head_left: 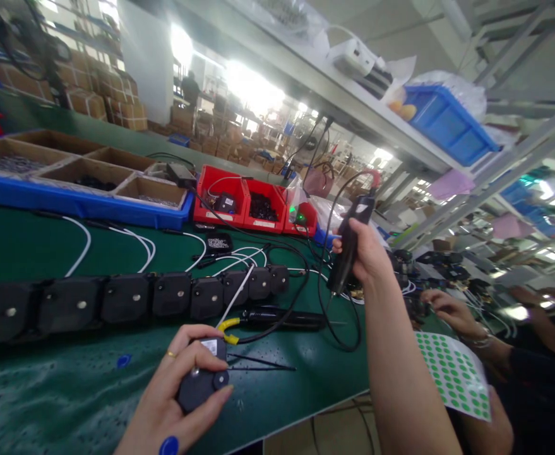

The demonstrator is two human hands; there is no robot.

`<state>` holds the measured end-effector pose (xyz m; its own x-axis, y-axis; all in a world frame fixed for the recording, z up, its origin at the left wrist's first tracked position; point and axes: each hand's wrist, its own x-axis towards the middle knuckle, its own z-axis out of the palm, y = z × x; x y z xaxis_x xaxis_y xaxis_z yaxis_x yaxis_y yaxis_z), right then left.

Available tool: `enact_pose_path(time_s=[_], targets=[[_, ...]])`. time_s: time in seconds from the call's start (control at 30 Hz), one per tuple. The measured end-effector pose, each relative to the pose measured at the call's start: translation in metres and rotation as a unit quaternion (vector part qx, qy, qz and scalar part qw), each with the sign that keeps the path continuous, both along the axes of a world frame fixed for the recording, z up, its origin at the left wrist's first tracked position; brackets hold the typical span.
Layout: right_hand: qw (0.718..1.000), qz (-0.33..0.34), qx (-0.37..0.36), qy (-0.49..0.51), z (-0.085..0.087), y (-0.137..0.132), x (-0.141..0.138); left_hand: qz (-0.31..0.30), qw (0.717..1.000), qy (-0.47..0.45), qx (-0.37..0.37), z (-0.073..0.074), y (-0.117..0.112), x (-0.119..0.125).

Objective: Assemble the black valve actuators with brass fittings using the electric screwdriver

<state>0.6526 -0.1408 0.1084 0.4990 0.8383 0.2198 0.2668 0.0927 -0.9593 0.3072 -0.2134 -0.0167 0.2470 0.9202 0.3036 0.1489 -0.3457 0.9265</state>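
Observation:
My left hand [175, 382] is closed round a small black boxy device [196, 390] with a round knob and a white cable running up from it. Thin black leads stick out to its right, just above the table. In my right hand [369, 249] is a black electric screwdriver [346, 249], raised above the table with its bit pointing down. A second black screwdriver [286, 318] with a yellow cord end lies between my hands. Behind it, a row of similar black devices [125, 298] with white cables stretches to the left.
Red bins [223, 218] with black parts and a blue tray [163, 218] of compartments line the back. A shelf [381, 95] holding a blue bin [450, 123] hangs overhead. At right, a co-worker's hand [454, 313] is near a sheet of green dot stickers [454, 373].

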Motion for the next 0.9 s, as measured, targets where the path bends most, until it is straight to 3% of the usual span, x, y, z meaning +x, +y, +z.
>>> enact_pose_path(time_s=[0.17, 0.3, 0.43, 0.7, 0.9], targets=[[0.990, 0.029, 0.091, 0.102, 0.030, -0.029, -0.045, -0.005, 1.000, -0.010, 0.001, 0.001, 0.000, 0.000], [0.963, 0.128, 0.137, 0.193, 0.030, -0.058, -0.096, -0.008, 1.000, -0.015, -0.007, 0.001, -0.001, 0.000], [0.938, 0.201, 0.186, 0.213, 0.024, -0.079, -0.128, -0.028, 0.999, -0.015, -0.020, 0.001, 0.000, -0.001], [0.920, 0.239, 0.218, 0.219, 0.024, -0.090, -0.147, -0.050, 0.998, -0.022, -0.032, 0.004, -0.002, -0.002], [0.929, 0.215, 0.239, 0.185, 0.032, -0.094, -0.149, -0.070, 0.997, -0.014, -0.003, -0.011, 0.003, -0.003]])
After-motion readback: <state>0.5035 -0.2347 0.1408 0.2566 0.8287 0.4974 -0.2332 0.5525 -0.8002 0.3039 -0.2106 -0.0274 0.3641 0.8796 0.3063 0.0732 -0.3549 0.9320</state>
